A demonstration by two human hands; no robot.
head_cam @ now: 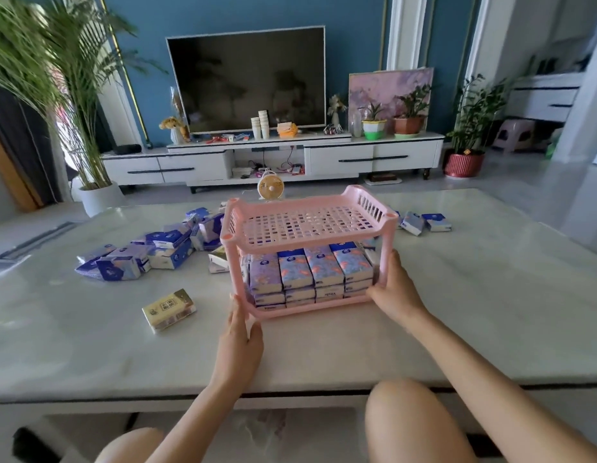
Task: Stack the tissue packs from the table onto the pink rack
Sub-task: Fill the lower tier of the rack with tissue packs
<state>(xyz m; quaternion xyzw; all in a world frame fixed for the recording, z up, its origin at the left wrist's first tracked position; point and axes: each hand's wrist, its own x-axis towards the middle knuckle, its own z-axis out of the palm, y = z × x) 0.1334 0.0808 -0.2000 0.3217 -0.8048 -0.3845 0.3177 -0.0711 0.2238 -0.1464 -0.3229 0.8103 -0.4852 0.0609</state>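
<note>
A pink two-tier rack (307,225) stands in the middle of the marble table (457,312). Its lower shelf is packed with stacked blue-and-purple tissue packs (310,275); the top shelf holds nothing. My left hand (240,332) grips the rack's front left bottom corner. My right hand (392,292) holds the front right leg and bottom edge. A heap of loose tissue packs (150,255) lies left of the rack, and a few more packs (424,223) lie behind it to the right. One yellowish pack (169,310) lies alone at the front left.
A small fan (271,188) stands beyond the table's far edge. Behind it are a white TV cabinet (340,158) and a TV (247,81). My knees (410,426) show below the table's near edge.
</note>
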